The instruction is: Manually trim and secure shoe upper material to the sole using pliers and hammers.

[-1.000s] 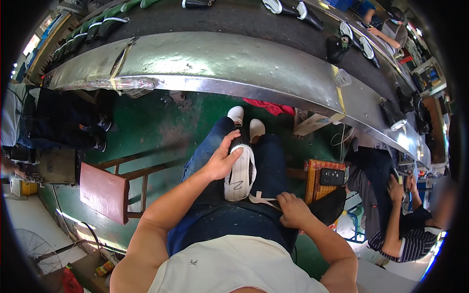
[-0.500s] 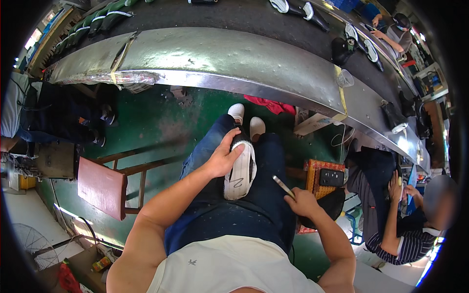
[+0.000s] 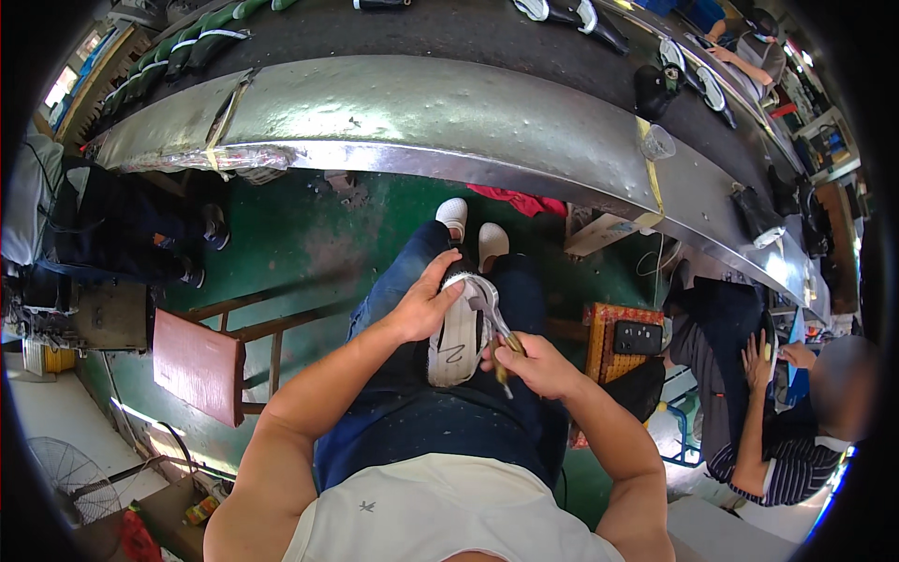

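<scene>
A shoe with a dark upper and a pale underside bearing a dark handwritten mark lies sole up across my lap. My left hand is wrapped over its far end, thumb on the pale rim and fingers on the dark part. In my right hand are metal pincers with curved jaws, gripped by the handles. The jaws reach over the upper right rim of the shoe, close to my left thumb. Whether they bite on the edge cannot be made out.
A metal-edged conveyor bench curves ahead, with shoes along its dark belt. At left stands a pink-topped stool. On the right, a seat with a woven cover bears a black case, beside a co-worker. A fan is at lower left.
My right hand has come left from beside my thigh, bringing the pincers up to the shoe's rim. My left hand and the shoe have hardly moved.
</scene>
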`<state>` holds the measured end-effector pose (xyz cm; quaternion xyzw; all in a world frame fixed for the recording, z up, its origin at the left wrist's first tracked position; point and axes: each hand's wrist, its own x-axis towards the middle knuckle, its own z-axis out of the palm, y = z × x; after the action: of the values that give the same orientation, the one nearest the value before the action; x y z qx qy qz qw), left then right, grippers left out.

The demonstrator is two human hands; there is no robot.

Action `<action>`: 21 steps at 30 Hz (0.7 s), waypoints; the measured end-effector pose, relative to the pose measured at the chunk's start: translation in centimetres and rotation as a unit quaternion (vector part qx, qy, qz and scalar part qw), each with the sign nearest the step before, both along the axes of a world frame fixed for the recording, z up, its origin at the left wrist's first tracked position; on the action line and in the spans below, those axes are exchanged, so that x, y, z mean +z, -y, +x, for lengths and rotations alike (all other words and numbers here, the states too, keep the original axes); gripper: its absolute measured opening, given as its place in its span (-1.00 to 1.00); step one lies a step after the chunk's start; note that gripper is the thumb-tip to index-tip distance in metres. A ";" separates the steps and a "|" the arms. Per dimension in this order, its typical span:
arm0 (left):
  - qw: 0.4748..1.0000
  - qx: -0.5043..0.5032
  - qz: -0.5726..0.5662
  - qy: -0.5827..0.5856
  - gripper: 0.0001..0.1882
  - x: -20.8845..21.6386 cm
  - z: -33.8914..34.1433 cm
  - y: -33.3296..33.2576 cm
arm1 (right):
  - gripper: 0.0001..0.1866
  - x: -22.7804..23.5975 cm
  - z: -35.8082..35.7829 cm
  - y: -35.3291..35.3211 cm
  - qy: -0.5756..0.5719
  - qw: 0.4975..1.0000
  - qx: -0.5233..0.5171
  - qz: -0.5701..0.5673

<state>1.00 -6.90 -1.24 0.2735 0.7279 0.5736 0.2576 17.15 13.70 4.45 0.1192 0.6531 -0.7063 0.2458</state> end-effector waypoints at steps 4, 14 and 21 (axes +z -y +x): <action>1.000 -0.009 0.001 0.003 -0.47 0.2 -0.3 0.3 | -0.68 2.0 -1.1 -1.2 0.003 0.985 0.081 0.153; 0.999 -0.026 -0.029 0.027 -0.45 -0.1 -0.5 -1.0 | -0.70 0.0 -0.7 -1.8 -0.016 0.997 0.031 0.071; 0.993 -0.069 0.025 0.090 -0.51 -2.5 -1.9 -1.2 | -0.75 -1.8 -1.2 -0.7 0.038 0.985 0.031 0.163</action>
<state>-0.86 -5.75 -3.74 0.2769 0.6667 0.5944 0.3544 15.91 14.41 2.68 0.1644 0.7531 -0.5774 0.2693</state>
